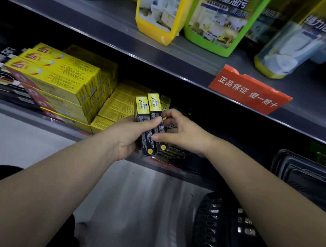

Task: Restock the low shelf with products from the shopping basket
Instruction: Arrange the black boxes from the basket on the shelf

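Two black-and-yellow boxes point(152, 121) seemingly going onto low shelf point(47, 122); left hand point(128, 138) gripping, right hand point(182, 135) pinching them; basket point(210, 226) contents unclear.

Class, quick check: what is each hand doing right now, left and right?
Left hand: closed, gripping the black-and-yellow boxes.
Right hand: closed, pinching the same boxes between thumb and fingers.

The top edge cuts off the yellow bottle point(154, 17) and the green bottle point(217, 23). The bottle on the far right point(283, 53) is blurry. The right arm point(258, 182) hides part of the shopping basket point(216, 223), and the bottom edge cuts it off. The left hand point(128, 137) has its fingers hidden behind the black-and-yellow boxes point(152, 126). The small print on them is too tiny to read.
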